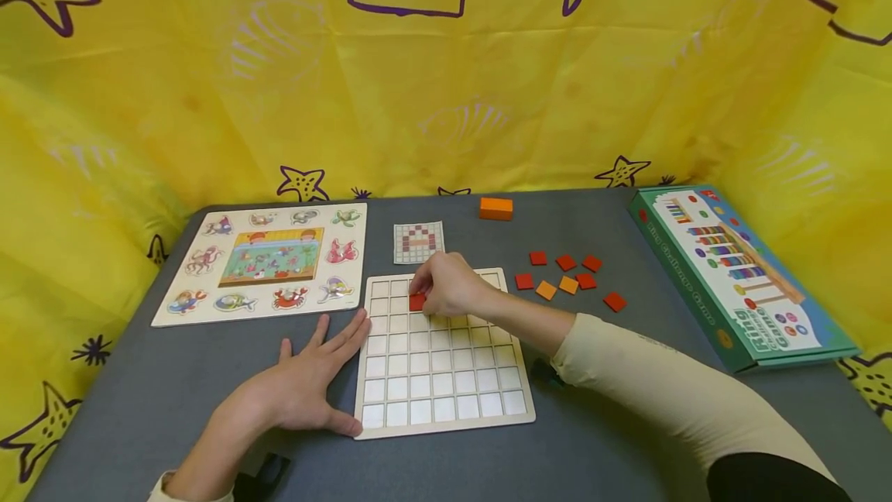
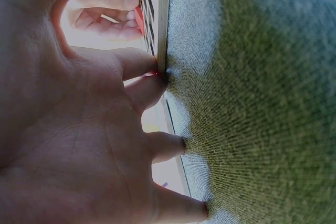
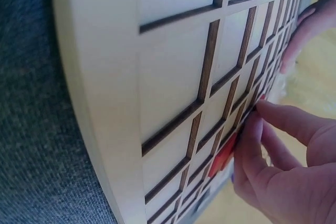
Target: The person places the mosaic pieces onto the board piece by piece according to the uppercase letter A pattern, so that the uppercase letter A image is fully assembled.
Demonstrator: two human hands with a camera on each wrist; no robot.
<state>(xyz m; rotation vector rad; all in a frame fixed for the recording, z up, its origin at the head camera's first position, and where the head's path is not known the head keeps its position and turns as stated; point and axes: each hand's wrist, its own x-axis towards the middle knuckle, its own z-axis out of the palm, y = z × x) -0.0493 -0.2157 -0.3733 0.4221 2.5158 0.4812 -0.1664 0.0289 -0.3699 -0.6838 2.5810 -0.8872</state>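
Note:
A pale wooden grid board (image 1: pixel 446 431) lies in front of me. My right hand (image 1: pixel 449 285) is over its upper rows, thumb and fingers pinching a small red square tile (image 1: pixel 416 301) at a cell left of centre. In the right wrist view, more red tiles (image 3: pixel 223 156) sit in the grid beyond the fingers; the hand covers them in the head view. My left hand (image 1: pixel 307 382) lies spread on the table at the board's left side, its thumb at the near corner and its forefinger at the left edge.
Loose red and orange tiles (image 1: pixel 566 263) lie right of the board. A small pattern card (image 1: pixel 418 257) and an orange block (image 1: pixel 496 209) are behind it. A sea-animal peg puzzle (image 1: pixel 348 215) lies at left, a green game box (image 1: pixel 704 308) at right. A yellow curtain (image 1: pixel 446 60) encloses the table.

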